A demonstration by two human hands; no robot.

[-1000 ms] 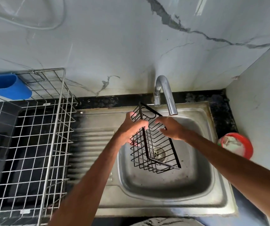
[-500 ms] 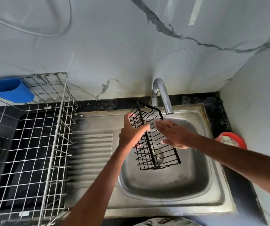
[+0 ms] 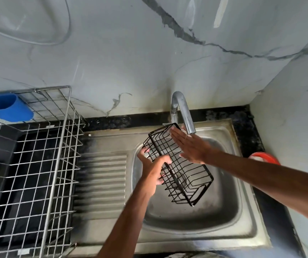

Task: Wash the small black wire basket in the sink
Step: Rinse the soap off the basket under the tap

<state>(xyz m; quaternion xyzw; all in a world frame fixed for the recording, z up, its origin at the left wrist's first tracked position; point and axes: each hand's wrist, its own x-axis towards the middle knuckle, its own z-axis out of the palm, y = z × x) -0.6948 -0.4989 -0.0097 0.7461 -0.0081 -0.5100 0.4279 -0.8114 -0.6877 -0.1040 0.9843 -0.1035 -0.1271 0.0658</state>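
Left hand [image 3: 153,170] grips the basket [image 3: 175,179] by its long rim, tilted above the sink [image 3: 246,235]; right hand [image 3: 192,146] lies flat and open against the wires beneath the tap [image 3: 183,110] (flow barely visible). Rub along every wire, turning it gradually.

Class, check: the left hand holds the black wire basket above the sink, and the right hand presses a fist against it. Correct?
No fist: the head view shows the right hand flat, fingers straight, against the black wire basket. The left hand holds it above the sink.
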